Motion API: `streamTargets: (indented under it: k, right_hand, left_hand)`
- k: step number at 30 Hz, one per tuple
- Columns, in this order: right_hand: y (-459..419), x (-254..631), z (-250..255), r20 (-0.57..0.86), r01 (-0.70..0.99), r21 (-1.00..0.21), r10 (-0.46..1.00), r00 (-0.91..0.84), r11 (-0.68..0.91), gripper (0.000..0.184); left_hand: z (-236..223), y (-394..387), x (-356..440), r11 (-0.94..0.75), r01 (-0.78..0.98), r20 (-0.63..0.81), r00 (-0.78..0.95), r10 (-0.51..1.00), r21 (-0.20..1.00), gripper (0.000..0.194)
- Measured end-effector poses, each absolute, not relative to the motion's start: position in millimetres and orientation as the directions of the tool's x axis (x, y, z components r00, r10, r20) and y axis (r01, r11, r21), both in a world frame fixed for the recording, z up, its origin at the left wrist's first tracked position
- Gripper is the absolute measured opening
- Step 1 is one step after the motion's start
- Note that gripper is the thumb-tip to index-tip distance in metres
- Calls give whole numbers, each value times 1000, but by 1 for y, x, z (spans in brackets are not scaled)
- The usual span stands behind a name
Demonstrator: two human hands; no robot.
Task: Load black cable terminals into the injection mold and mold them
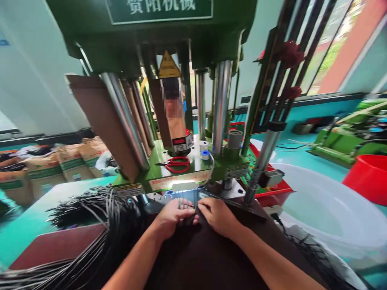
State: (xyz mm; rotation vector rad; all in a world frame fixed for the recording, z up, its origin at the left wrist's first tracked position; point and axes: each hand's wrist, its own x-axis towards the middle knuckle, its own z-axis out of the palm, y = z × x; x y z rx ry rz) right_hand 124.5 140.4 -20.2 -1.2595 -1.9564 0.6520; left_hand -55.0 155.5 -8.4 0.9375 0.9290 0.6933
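Note:
Just in front of the green press, my left hand (178, 211) is turned partly palm up, its thumb and fingers closed round several thin grey cables (182, 202). The cables run up from the fingers toward the lit metal mould area (169, 195) under the press table. Close beside it on the right, my right hand (219, 216) has its thumb and fingertips pinched together. What lies in that pinch is too small and hidden to make out. A large bundle of black cables (113, 211) lies to the left of my left hand.
Red-handled scissors (177, 164) and a blue-and-white tape roll (205, 154) lie on the green press table (157, 155). Steel columns (222, 106) stand around it. On the right are a red tray (276, 196), a white tub (317, 205) and a red bucket (367, 179). A person stands behind the press.

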Motion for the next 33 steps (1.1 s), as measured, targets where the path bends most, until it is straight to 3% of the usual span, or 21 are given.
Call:
streamTargets:
  k: [10,21,33]
  right_hand:
    - [137,125,-19,253,594,-711,926,-282,375,26]
    - [137,125,-17,261,595,-704,920,-292,388,26]
    - [137,124,-17,263,604,-692,917,-301,397,26]
  left_hand:
    - [-11,153,-56,455,-171,-340,454,824,874,42]
    - [-8,153,-56,395,-101,-297,497,815,913,37]
    - [-6,153,-55,436,-97,-343,475,810,895,38]
